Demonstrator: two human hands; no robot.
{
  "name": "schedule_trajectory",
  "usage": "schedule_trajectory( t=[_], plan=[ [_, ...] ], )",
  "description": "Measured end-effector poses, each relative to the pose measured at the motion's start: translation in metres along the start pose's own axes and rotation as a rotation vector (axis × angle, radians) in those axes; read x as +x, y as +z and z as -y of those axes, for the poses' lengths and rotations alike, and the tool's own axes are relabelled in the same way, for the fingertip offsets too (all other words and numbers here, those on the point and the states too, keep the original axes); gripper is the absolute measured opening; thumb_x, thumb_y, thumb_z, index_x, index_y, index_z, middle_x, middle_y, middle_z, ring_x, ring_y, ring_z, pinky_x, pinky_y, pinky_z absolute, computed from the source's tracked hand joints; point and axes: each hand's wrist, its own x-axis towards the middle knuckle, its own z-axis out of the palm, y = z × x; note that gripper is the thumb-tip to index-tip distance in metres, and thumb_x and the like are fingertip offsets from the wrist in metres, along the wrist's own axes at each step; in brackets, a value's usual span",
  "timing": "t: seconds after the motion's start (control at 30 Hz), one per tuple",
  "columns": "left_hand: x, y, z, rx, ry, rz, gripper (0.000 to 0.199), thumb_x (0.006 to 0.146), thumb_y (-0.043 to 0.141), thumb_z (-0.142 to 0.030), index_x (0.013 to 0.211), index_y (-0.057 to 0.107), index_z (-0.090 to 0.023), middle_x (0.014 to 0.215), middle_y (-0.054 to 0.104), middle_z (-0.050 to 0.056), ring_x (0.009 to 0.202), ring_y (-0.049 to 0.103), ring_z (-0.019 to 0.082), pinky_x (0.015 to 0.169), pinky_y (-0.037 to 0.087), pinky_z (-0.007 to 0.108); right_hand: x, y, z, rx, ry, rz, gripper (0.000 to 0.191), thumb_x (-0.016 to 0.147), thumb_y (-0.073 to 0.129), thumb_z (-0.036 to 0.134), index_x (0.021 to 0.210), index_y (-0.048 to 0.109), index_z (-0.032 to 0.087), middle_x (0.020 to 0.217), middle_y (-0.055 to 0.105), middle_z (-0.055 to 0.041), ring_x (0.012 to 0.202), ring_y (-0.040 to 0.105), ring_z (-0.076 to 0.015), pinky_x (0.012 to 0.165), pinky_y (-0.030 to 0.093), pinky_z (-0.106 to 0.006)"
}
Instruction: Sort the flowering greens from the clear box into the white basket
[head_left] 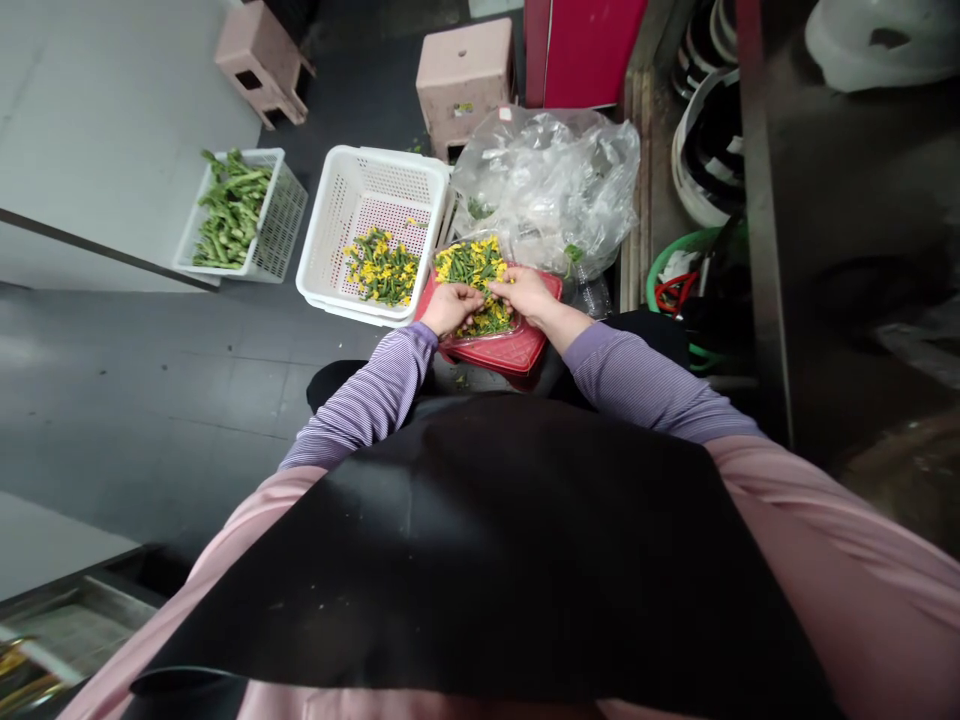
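Note:
Yellow-flowered green stems (469, 262) lie in a clear plastic tray or bag on a red stool-like surface (504, 352) in front of me. Over them, my left hand (452, 307) is closed, thumb and fingers pinched together. Close to its right, my right hand (523, 292) is also pinched above the stems. What either hand holds is too small to make out. Left of them, a white perforated basket (330, 215) has more yellow-flowered stems (382, 268) in its near part.
A crumpled clear plastic bag (551, 185) lies just beyond the red surface. Pink stools (465, 80) stand behind. At the left, a second white basket (281, 225) holds green vegetables (232, 210). A green tub (664, 262) and a metal-edged counter (765, 230) are on the right.

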Motion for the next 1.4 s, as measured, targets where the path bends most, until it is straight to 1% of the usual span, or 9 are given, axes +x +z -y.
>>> schedule_trajectory(
  t=[0.2,0.33,0.47,0.6,0.7,0.83,1.07,1.2,1.4],
  plan=[
    [-0.002,-0.005,0.006,-0.028,0.015,-0.008,0.014,0.081,0.075,-0.023,0.081,0.074,-0.01,0.062,0.065,0.001,0.046,0.05,0.007,0.05,0.046,0.023,-0.003,0.0,0.002,0.034,0.015,-0.014,0.032,0.091,0.063,0.009,0.064,0.049,0.019,0.057,0.056,0.0043,0.041,0.039,-0.0057,0.042,0.032,-0.021],
    [0.001,-0.01,0.008,0.093,0.088,0.02,0.016,0.086,0.067,-0.023,0.09,0.077,-0.011,0.061,0.065,0.001,0.05,0.055,0.009,0.055,0.049,0.022,-0.006,0.001,0.006,0.103,0.041,0.074,0.031,0.092,0.061,0.007,0.066,0.05,0.019,0.049,0.048,0.0066,0.041,0.039,-0.006,0.042,0.032,-0.019],
    [0.009,-0.017,0.013,0.457,0.103,0.016,0.032,0.093,0.058,-0.034,0.093,0.08,-0.011,0.073,0.073,0.006,0.071,0.068,0.016,0.072,0.054,0.025,-0.004,-0.005,0.014,0.358,0.094,0.029,0.026,0.095,0.053,0.006,0.072,0.053,0.016,0.056,0.054,0.0047,0.043,0.043,-0.0048,0.043,0.034,-0.017],
    [0.019,-0.014,0.023,0.837,0.093,-0.042,0.03,0.092,0.059,-0.028,0.11,0.079,-0.016,0.107,0.077,0.013,0.101,0.072,0.025,0.089,0.052,0.03,0.002,-0.016,0.02,0.556,0.193,-0.041,0.019,0.094,0.048,0.008,0.08,0.058,0.015,0.059,0.052,0.0053,0.046,0.045,-0.0048,0.047,0.039,-0.016],
    [0.024,-0.002,0.026,1.022,0.125,-0.026,0.035,0.094,0.052,-0.021,0.121,0.074,-0.018,0.121,0.072,0.018,0.111,0.07,0.03,0.092,0.053,0.038,0.002,-0.016,0.02,0.53,0.237,0.001,0.018,0.092,0.051,0.008,0.075,0.055,0.015,0.055,0.046,0.0068,0.044,0.043,-0.0049,0.046,0.039,-0.017],
    [0.027,0.008,0.028,1.139,0.152,-0.014,0.041,0.096,0.039,-0.012,0.124,0.069,-0.014,0.115,0.07,0.021,0.106,0.071,0.03,0.09,0.053,0.041,-0.002,-0.01,0.017,0.443,0.226,0.063,0.028,0.092,0.056,0.007,0.069,0.045,0.018,0.049,0.038,0.009,0.039,0.034,-0.0035,0.042,0.03,-0.016],
    [0.025,-0.006,0.03,0.705,0.231,-0.161,0.014,0.083,0.063,-0.015,0.095,0.07,-0.015,0.103,0.071,0.01,0.089,0.066,0.019,0.082,0.05,0.028,-0.005,-0.008,0.013,0.248,0.125,0.059,0.026,0.091,0.062,0.004,0.071,0.052,0.017,0.046,0.04,0.0091,0.036,0.032,-0.0038,0.037,0.024,-0.018],
    [0.019,-0.009,0.024,0.308,0.237,-0.124,0.007,0.077,0.065,-0.008,0.08,0.063,-0.014,0.071,0.063,0.0,0.066,0.056,0.011,0.064,0.044,0.021,-0.005,-0.001,0.006,0.094,0.064,0.069,0.021,0.087,0.07,0.006,0.074,0.057,0.016,0.045,0.044,0.0088,0.035,0.035,-0.0054,0.036,0.024,-0.02],
    [0.012,-0.003,0.019,-0.103,0.129,-0.01,0.01,0.077,0.067,-0.009,0.083,0.061,-0.015,0.058,0.054,-0.007,0.044,0.048,0.006,0.048,0.038,0.019,-0.007,0.002,0.008,0.185,0.091,0.081,0.027,0.093,0.064,0.005,0.072,0.053,0.017,0.046,0.046,0.009,0.035,0.036,-0.0045,0.037,0.028,-0.019]
  ],
)
